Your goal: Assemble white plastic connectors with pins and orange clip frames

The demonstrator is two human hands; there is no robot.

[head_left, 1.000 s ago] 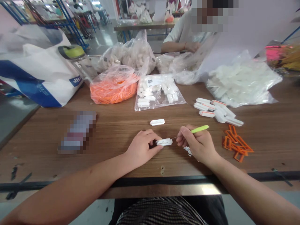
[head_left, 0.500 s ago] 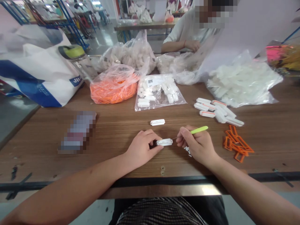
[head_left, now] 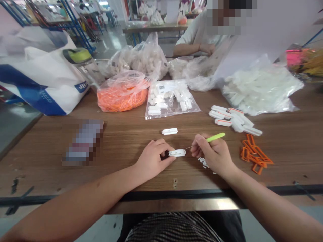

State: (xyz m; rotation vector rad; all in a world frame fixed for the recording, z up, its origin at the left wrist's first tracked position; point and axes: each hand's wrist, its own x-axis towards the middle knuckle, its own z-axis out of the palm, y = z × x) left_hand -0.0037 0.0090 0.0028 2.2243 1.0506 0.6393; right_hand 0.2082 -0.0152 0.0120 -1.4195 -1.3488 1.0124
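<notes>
My left hand [head_left: 152,159] is closed, pinching the left end of a small white plastic connector housing [head_left: 177,153] against the table. A row of dark marks runs along the housing's upper face. In my right hand [head_left: 213,153] is a thin metal pick with a lime-green handle [head_left: 216,137], its tip close to the housing's right end; whether it touches I cannot tell. Tiny white pieces [head_left: 202,162] lie beside and partly under my right hand. A second white housing [head_left: 170,131] rests on the table just beyond the held one.
Orange rectangular frames [head_left: 255,155] and a pile of white housings [head_left: 223,114] lie to the right. Behind stand bags of orange parts [head_left: 122,97], white parts [head_left: 174,97] and translucent pieces [head_left: 262,87]. A blurred flat object [head_left: 84,143] lies left. Across the table sits a person [head_left: 194,38].
My right hand and the pick have shifted slightly to the right, uncovering more of the tiny white pieces. My left hand and the housing stay in place.
</notes>
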